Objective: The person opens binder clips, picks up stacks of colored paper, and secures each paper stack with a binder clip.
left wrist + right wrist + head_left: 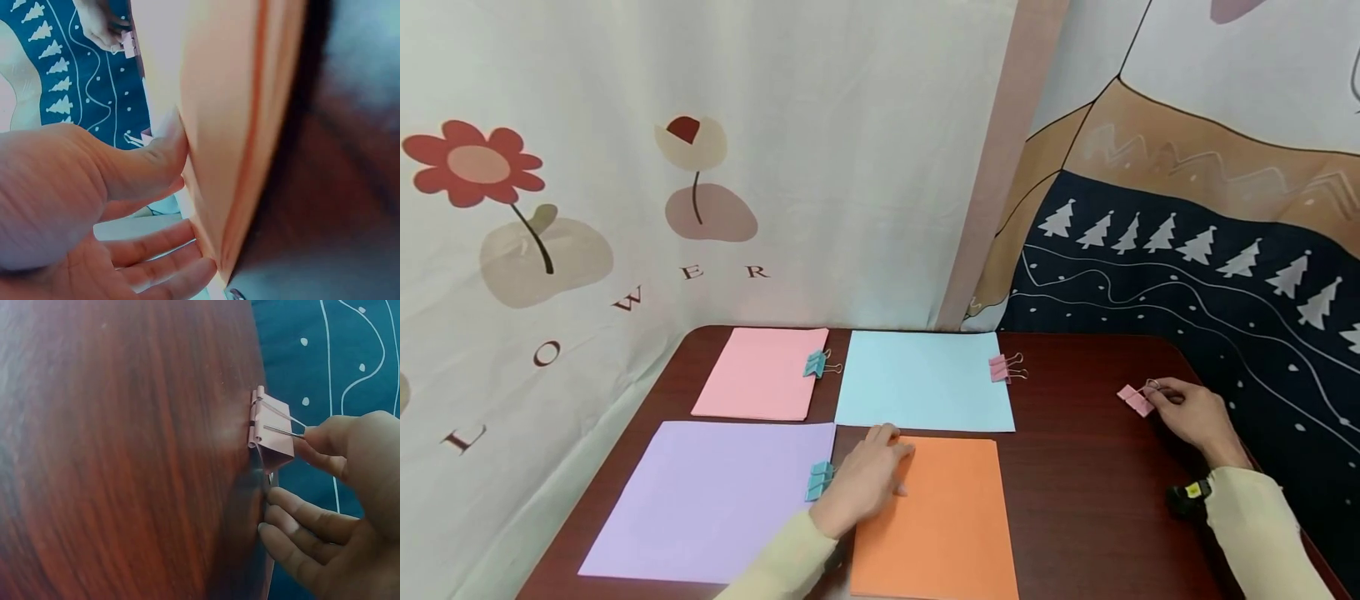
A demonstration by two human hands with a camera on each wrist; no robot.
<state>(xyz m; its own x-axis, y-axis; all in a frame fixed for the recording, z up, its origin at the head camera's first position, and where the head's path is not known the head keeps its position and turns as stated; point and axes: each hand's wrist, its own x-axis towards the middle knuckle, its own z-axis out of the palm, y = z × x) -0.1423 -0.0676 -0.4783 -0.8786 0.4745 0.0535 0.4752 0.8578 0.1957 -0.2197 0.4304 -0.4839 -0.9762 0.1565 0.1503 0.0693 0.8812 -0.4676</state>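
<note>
My left hand (867, 473) rests on the upper left part of a stack of orange paper (936, 525). In the left wrist view the thumb (165, 147) lies on the top sheet, and the other fingers, fairly straight, touch the stack's edge. Over the right side of the table my right hand (1195, 417) pinches a pink binder clip (1135, 401) by its wire handle. The right wrist view shows thumb and index finger on the handle of that clip (273, 428), with the remaining fingers loosely bent below it near the tabletop.
On the dark wooden table (1082, 500) lie pink paper (760, 375) with a teal binder clip (816, 363), light blue paper (925, 383) with a pink clip (1000, 368), and purple paper (715, 500) with a teal clip (819, 481). Printed curtains (850, 167) hang behind.
</note>
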